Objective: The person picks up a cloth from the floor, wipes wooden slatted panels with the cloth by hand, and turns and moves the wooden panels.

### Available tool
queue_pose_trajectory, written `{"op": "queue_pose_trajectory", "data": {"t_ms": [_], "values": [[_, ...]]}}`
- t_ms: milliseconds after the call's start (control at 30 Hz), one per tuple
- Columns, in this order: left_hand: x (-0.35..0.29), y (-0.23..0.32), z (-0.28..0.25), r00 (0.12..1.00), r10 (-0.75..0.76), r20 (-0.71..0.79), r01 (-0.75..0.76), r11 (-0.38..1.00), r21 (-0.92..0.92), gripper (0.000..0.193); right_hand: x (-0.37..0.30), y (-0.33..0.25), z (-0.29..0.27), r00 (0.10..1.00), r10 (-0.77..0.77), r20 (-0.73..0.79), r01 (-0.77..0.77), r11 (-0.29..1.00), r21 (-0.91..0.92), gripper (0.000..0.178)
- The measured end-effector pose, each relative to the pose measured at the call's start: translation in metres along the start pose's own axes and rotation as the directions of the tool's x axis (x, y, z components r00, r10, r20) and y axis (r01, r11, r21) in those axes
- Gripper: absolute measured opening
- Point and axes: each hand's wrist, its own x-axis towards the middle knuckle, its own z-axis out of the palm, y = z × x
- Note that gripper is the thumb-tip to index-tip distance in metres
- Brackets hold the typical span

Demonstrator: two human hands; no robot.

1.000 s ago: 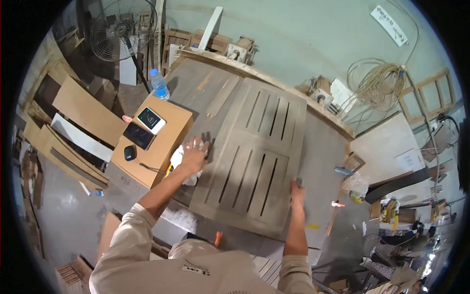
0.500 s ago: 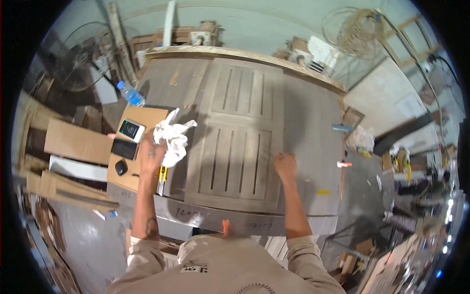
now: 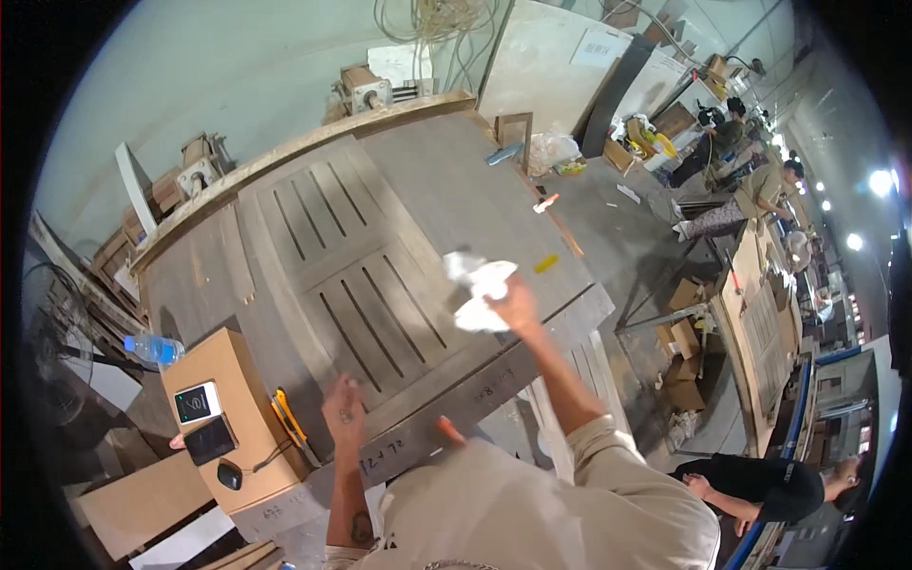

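Observation:
My right hand (image 3: pixel 515 306) grips a crumpled white cloth (image 3: pixel 480 290) over the right edge of a grey-brown wooden panel (image 3: pixel 328 252). The panel lies flat on the workbench and has two groups of long slots. At the panel's near left corner is my left hand (image 3: pixel 344 410), with no cloth in it; its fingers are smeared by motion. Left of that hand, a yellow utility knife (image 3: pixel 288 416) rests beside a cardboard box (image 3: pixel 249 380). On the box lie a white-edged phone (image 3: pixel 197 403), a dark phone (image 3: pixel 210 440) and a small black case (image 3: pixel 229 475).
A water bottle (image 3: pixel 154 350) stands behind the box. Orange clamps (image 3: pixel 451 430) grip the bench edge, and a wooden rail (image 3: pixel 313 157) runs along its back. On the right are another workbench (image 3: pixel 750 323) and several people, one in a black shirt (image 3: pixel 774 489) close by.
The white cloth has passed from my left hand to my right. My left hand has come off the box side to the panel's near corner. The view has swung right.

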Motion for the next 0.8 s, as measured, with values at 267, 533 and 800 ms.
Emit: {"op": "queue_pose_trajectory", "data": {"t_ms": [267,533,800], "values": [[0.02,-0.052,-0.001,0.932,0.298,-0.206,-0.08,0.724,0.685,0.074,0.017,0.022,-0.032,0.94,0.208,0.272,-0.069,0.894,-0.444,0.077],[0.028,-0.07,0.006,0.894,0.349,-0.28,-0.113,0.782,0.612,0.066,-0.02,-0.069,0.063,0.97,-0.143,0.198,0.129,0.988,0.085,0.063],[0.027,-0.056,0.005,0.9,0.348,-0.263,-0.147,0.809,0.569,0.057,-0.059,-0.099,0.115,0.873,-0.421,0.247,0.332,0.883,0.333,0.065]]}}
